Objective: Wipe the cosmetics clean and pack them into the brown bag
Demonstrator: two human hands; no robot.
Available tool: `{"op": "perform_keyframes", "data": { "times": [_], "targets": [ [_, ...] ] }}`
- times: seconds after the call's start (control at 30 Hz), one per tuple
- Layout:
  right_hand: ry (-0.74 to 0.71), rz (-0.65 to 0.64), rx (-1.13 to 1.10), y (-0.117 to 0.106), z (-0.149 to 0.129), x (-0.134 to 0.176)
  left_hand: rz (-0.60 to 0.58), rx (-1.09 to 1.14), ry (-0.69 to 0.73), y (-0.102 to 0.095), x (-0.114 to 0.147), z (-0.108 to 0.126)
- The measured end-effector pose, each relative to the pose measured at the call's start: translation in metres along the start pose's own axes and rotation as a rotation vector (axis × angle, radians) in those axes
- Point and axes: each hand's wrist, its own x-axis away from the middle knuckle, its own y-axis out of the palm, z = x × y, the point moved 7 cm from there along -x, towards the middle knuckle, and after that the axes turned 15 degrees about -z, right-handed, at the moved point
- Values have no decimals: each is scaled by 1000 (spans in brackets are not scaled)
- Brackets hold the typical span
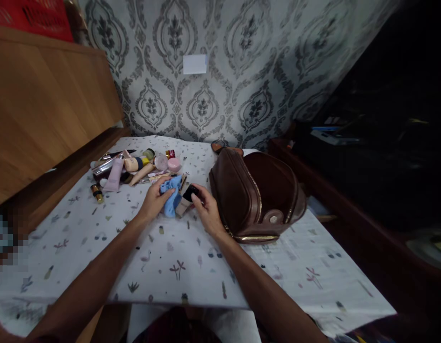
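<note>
Fingers [202, 192] on cloth [171, 202] and black-capped tube [185, 205], well behind tablecloth's front edge [159, 300]

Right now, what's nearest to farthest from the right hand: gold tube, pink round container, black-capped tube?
1. Black-capped tube, touching the right hand.
2. Pink round container, ahead and left.
3. Gold tube, much farther left.

Head-worn view, forward-down over table [202, 276]

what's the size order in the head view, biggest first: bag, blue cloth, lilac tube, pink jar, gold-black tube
1. Bag
2. Blue cloth, partly covered by fingers
3. Lilac tube
4. Pink jar and gold-black tube: too alike to rank
</note>
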Motion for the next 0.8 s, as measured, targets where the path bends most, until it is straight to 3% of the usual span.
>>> {"op": "perform_keyframes", "data": {
  "times": [0.17, 0.43, 0.63, 0.8],
  "targets": [
    [-22, 42, 71, -4, -2, 2, -258, -121, 15, 23, 6, 20],
    [40, 193, 91, -15, 5, 4, -522, -313, 8, 20, 3, 9],
    [32, 161, 152, -15, 0, 3, -506, -378, 9, 16, 2, 0],
    [182, 140, -12, -13, 11, 3, -385, -398, 7, 10, 0, 4]
  ]
}}
